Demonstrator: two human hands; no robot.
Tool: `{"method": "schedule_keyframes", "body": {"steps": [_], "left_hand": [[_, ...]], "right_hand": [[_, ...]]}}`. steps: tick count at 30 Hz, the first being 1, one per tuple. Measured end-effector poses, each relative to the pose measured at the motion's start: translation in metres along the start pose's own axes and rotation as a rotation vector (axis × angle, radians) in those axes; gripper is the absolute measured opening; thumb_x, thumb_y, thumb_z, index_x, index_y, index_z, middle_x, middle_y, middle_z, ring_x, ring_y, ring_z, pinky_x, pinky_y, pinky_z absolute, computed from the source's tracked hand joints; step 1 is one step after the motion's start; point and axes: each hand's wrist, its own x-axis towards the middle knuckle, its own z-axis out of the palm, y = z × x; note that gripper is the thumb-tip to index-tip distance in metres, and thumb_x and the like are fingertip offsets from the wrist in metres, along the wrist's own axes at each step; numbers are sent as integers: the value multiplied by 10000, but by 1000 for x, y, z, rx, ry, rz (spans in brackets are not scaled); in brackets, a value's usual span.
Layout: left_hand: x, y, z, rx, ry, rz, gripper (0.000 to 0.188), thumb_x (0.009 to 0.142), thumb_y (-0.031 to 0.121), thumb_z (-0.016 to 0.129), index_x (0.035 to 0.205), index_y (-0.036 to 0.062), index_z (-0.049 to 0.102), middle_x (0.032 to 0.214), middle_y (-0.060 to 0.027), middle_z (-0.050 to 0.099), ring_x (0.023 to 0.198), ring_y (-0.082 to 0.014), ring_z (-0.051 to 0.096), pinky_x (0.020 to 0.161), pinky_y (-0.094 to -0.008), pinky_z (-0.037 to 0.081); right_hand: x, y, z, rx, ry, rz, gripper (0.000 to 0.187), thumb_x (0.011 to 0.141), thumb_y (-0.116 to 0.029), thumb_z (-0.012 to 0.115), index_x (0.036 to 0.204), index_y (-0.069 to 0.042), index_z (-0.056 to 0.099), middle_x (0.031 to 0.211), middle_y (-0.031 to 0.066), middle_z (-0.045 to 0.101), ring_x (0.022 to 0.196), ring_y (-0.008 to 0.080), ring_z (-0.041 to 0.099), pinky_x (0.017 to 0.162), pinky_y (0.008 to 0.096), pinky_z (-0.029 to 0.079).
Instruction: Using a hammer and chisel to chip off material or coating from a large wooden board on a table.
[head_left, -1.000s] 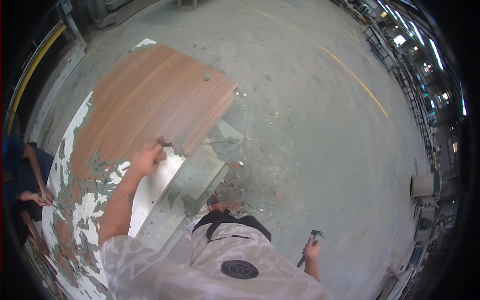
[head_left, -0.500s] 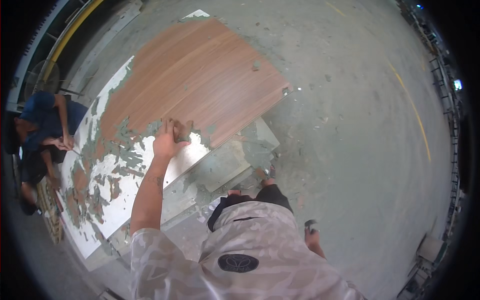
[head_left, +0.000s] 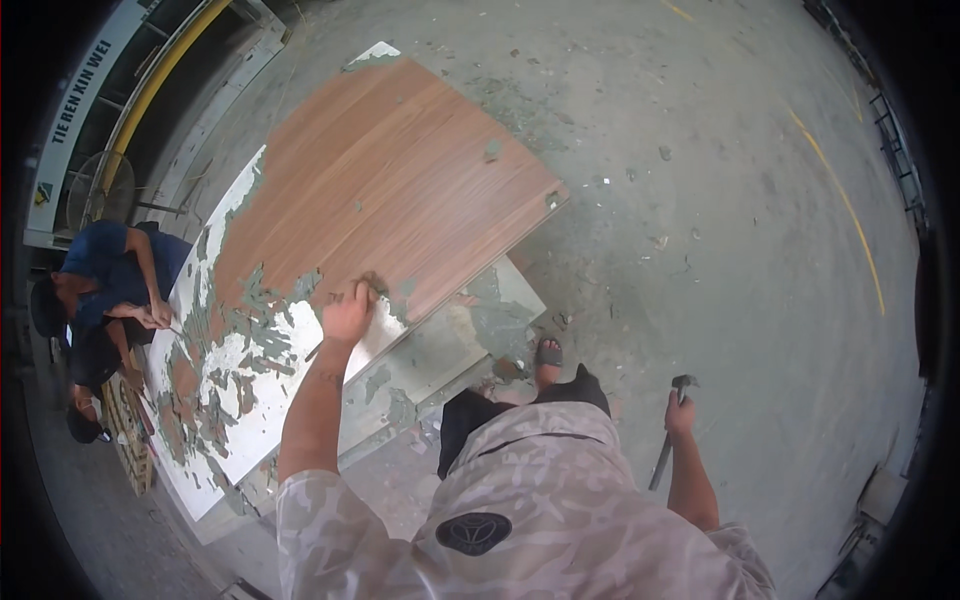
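Note:
A large wood-grain panel (head_left: 410, 170) lies stacked in front of me, its near left part bare white with torn grey-green flakes (head_left: 250, 340) over it. My left hand (head_left: 347, 313) is on this panel, where the brown surface meets the white. Its fingers are curled closed at the ragged border; whatever they grip is hidden. Out to my right, away from the stack, my right hand (head_left: 680, 415) is wrapped around a hammer (head_left: 661, 462). The hammer's metal head shows above the fist and its shaft points down below it.
More panels (head_left: 430, 345) lie underneath, sticking out toward my feet. At the far left, people in dark clothes (head_left: 110, 270) bend at the panel's edge, one hand (head_left: 155, 315) on a thin tool. Scraps litter the concrete floor (head_left: 730, 230). A fan (head_left: 100, 190) stands behind them.
My left hand has moved slightly right and nearer, its fingers now more curled. My right hand has swung out and up to the right, bringing the hammer clearly into view.

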Motion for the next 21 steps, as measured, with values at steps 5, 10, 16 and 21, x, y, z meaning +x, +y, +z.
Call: {"method": "schedule_keyframes", "body": {"steps": [5, 10, 16, 21], "left_hand": [[-4, 0, 4, -60, 23, -18, 328, 969, 270, 643, 1269, 160, 571, 1301, -82, 675, 962, -382, 759, 861, -541, 587], [4, -3, 3, -168, -81, -180, 298, 961, 184, 634, 1247, 146, 563, 1218, -160, 686, 946, -400, 757, 833, -543, 588], [10, -29, 1, -261, -26, 13, 374, 893, 135, 653, 1256, 145, 564, 1007, -172, 737, 834, -416, 752, 707, -538, 593], [15, -49, -10, -272, -104, 167, 492, 843, 152, 688, 1316, 150, 551, 842, -195, 749, 766, -425, 740, 693, -545, 584]], "right_hand": [[-51, 27, 12, -138, -50, 3, 508, 989, -430, 659, 847, 57, 642, 788, 285, 691, 784, 467, 715, 703, 532, 532], [-127, -10, 21, -147, -117, 157, 486, 994, -396, 658, 852, 69, 640, 811, 304, 693, 810, 479, 713, 726, 542, 532], [-198, -57, 37, -187, -11, -73, 449, 1008, -375, 651, 898, 60, 634, 802, 293, 675, 781, 473, 690, 695, 529, 512], [-278, -86, 64, -27, 36, -130, 445, 1032, -370, 652, 858, 34, 585, 715, 213, 605, 645, 341, 574, 640, 477, 465]]}}
